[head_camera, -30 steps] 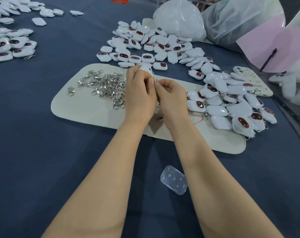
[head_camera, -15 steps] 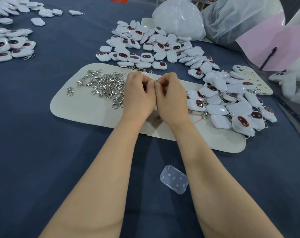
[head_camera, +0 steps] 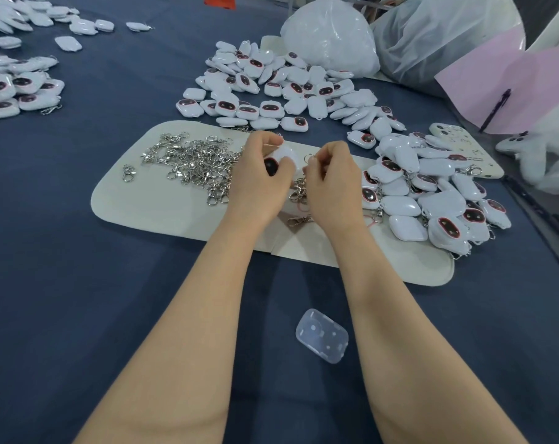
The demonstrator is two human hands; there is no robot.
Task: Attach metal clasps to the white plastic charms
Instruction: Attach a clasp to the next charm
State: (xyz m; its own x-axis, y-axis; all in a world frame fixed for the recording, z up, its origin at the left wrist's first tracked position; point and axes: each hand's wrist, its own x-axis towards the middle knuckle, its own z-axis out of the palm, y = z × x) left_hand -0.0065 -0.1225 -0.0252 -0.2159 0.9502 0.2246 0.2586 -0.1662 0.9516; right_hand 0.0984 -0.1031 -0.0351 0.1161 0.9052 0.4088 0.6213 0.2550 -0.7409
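Nearest, a clear plastic case (head_camera: pixel 322 339) lies on the blue surface (head_camera: pixel 79 283). Beyond it, over a cream mat (head_camera: pixel 143 206), the left hand (head_camera: pixel 259 181) has its grip curled round a white plastic charm (head_camera: pixel 286 154). The right hand (head_camera: pixel 332 184) has its grip pinched on what looks like a metal clasp (head_camera: pixel 308 159) just beside the charm. Loose clasps (head_camera: pixel 194 161) lie to the left, with a charm pile (head_camera: pixel 281 91) farther back.

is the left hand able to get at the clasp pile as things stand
Likely yes for reach: the clasp pile lies just beside the left hand on the mat, nothing between. But that hand grips a white charm, so picking one up looks awkward.
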